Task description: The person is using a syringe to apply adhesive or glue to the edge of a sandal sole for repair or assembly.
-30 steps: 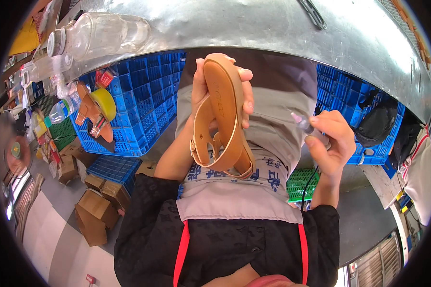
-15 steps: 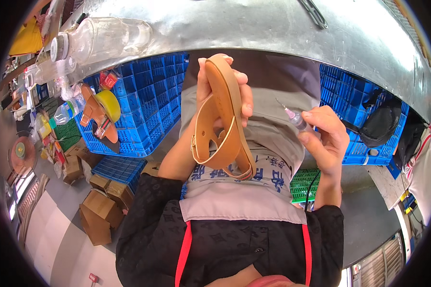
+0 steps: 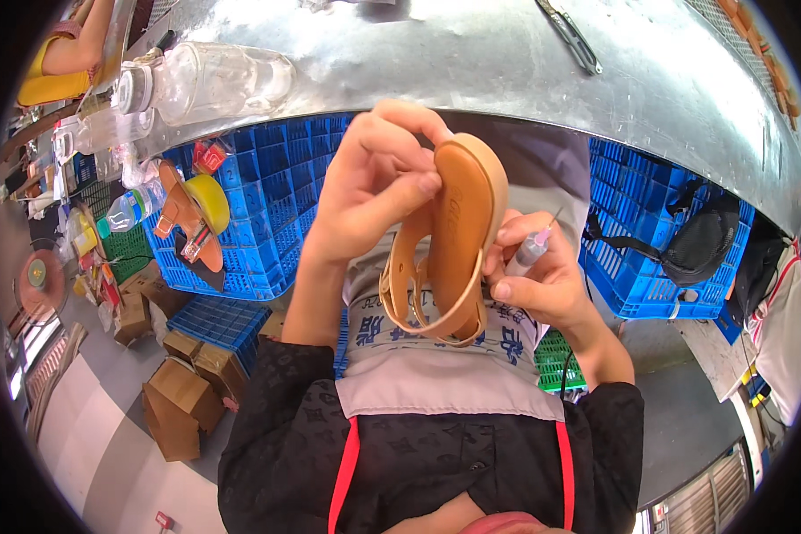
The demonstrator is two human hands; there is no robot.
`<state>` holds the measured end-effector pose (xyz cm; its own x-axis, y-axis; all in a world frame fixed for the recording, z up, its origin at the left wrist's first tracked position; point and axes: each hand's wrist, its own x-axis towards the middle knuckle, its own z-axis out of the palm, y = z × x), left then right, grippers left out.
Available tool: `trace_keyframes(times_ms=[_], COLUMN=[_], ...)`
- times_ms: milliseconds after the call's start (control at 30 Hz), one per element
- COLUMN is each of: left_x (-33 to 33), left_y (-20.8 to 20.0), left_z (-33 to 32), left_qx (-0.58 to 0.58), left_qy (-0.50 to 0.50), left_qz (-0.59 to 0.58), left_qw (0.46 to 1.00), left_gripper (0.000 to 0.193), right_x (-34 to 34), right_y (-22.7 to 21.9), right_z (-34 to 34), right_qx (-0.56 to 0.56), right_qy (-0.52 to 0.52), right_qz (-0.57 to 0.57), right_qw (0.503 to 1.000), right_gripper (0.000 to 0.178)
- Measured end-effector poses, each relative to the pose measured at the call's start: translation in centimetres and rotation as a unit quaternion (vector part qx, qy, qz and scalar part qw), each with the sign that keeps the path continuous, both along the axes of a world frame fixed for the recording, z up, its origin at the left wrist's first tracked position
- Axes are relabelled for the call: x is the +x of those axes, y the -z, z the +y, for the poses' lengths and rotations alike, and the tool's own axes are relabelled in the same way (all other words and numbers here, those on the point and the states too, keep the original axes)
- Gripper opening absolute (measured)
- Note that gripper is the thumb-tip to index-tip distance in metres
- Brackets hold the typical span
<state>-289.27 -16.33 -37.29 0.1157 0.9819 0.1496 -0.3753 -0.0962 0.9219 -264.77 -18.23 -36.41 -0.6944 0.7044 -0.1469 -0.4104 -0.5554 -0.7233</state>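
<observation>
In front of my apron hangs a tan sandal (image 3: 465,209), its insole facing me and its straps lower down. My left hand (image 3: 378,173) is closed on the upper end of the sole, thumb and fingers pinching its left edge. My right hand (image 3: 547,280) holds a small clear syringe (image 3: 527,255) with a pink hub, its thin needle pointing up and to the right, off the sandal. Fingers of that hand reach the right edge of the sole; whether they grip it I cannot tell.
A metal table (image 3: 436,62) lies ahead, with a large clear plastic bottle (image 3: 227,82) and a dark hand tool (image 3: 571,37) on it. Blue crates flank me. Another brown sandal (image 3: 180,209) and a yellow tape roll (image 3: 209,203) rest on the left crate (image 3: 267,214); a black bag (image 3: 703,242) on the right.
The sandal has turned to show its insole. My left hand has shifted from behind the sole to its upper left edge. My right hand has brought the syringe left, beside the sandal.
</observation>
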Motion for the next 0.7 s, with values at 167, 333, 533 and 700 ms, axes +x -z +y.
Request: trace_keyframes(times_ms=[167, 333, 533, 700], left_x=[-1.1, 0.2, 0.2, 0.4], left_y=[-3.6, -4.7, -4.3, -3.7], left_z=[-0.3, -0.7, -0.6, 0.1], left_qx=[0.024, -0.054, -0.089, -0.110], left_qy=[0.067, 0.090, 0.102, 0.101], left_qz=[0.181, 0.283, 0.263, 0.239], left_qw=[0.981, 0.953, 0.955, 0.960], left_gripper=[0.023, 0.020, 0.016, 0.033], right_x=[-0.5, -0.3, -1.3, -1.9], right_y=[-0.3, 0.2, -1.1, -1.2], right_z=[0.2, 0.9, 2.8, 5.4], right_qx=[-0.010, -0.013, 0.076, 0.075], right_qy=[-0.005, -0.004, 0.066, 0.059], right_qz=[-0.002, -0.003, -0.129, -0.130], right_qw=[1.000, 1.000, 0.986, 0.987], right_gripper=[0.045, 0.040, 0.052, 0.067])
